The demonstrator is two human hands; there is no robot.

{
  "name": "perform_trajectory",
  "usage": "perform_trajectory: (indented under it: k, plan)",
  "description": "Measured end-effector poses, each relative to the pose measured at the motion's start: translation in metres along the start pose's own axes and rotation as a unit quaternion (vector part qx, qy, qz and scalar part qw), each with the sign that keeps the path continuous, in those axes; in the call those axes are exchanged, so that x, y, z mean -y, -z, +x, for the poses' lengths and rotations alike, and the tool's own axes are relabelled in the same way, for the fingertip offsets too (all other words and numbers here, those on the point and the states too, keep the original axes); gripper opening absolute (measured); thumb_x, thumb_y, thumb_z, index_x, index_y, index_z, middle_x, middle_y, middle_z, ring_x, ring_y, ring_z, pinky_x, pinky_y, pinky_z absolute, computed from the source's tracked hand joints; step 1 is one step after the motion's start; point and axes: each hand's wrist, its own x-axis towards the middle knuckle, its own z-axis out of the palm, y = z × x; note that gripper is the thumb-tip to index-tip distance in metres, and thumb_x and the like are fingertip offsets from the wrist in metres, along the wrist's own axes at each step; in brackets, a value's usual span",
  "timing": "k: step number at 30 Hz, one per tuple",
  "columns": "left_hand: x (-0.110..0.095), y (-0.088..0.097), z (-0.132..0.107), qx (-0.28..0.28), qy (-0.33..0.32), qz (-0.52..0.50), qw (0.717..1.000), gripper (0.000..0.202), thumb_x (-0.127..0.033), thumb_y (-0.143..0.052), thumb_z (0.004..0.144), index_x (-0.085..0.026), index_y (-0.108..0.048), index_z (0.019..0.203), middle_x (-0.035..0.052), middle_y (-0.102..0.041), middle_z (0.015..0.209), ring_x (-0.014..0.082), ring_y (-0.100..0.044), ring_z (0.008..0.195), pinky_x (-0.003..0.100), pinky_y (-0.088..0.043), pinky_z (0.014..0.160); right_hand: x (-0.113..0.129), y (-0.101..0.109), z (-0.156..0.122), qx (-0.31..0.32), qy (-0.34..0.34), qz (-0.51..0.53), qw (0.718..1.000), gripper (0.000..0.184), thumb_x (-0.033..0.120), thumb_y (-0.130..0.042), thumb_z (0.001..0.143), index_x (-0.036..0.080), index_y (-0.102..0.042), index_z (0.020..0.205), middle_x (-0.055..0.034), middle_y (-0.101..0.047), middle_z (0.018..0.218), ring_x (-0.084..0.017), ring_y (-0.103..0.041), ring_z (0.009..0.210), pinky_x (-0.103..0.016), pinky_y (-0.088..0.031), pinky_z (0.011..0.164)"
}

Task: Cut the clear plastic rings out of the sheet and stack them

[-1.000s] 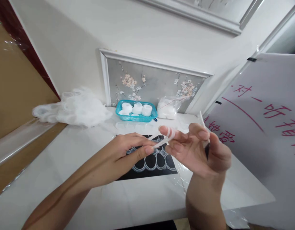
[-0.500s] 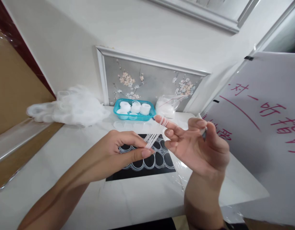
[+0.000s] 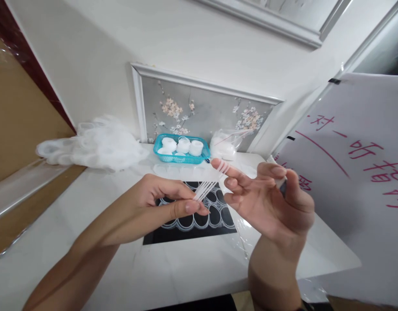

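Several thin white bands (image 3: 206,188) stretch slantwise between my two hands over the table. My left hand (image 3: 168,202) is closed, with thumb and fingers pinching their lower end. On my right hand (image 3: 266,194), palm turned up, the bands' upper end loops around one outstretched finger. Its thumb and index finger are pinched together over something small and pale that I cannot make out; the other fingers are curled. Beneath the hands lies a black sheet (image 3: 189,236) with rows of clear, round-edged rings (image 3: 201,218), partly covered by my left hand.
A blue basket (image 3: 182,159) with several white rolls (image 3: 196,147) stands at the back of the white table (image 3: 173,270). Beside it is a clear bag (image 3: 225,144) of white material. A heap of translucent white rings (image 3: 102,144) lies left; a written-on whiteboard (image 3: 354,194) stands right.
My right hand has shifted slightly right, and my left hand slightly left. The bands between them stay stretched, and the hold of both hands looks the same.
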Motion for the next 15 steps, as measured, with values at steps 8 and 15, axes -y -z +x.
perform_trajectory:
  k: [8,15]
  plan:
    - [0.003,0.004,0.0,0.045,0.001,0.044,0.998,0.022,-0.046,-0.066,0.088,-0.029,-0.079,0.091,0.0011,-0.075,0.093,0.0175,-0.068,0.081,0.024,-0.054,0.068,0.004,-0.006,-0.002,0.04,0.014,0.008,0.999,0.029,0.062,-0.068,0.079,0.033,-0.065,0.076,0.0016,-0.068,0.127,-0.021,-0.068,0.096,-0.036,-0.055,0.077]
    - [0.004,0.002,-0.005,-0.026,-0.001,0.099,0.995,0.036,-0.052,-0.051,0.097,-0.028,-0.078,0.102,0.0003,-0.073,0.089,0.0177,-0.066,0.079,0.026,-0.051,0.068,0.0,-0.016,-0.022,0.089,0.086,-0.051,0.991,0.005,0.042,-0.072,0.083,0.037,-0.073,0.084,0.0005,-0.077,0.11,-0.023,-0.07,0.101,-0.037,-0.054,0.084]
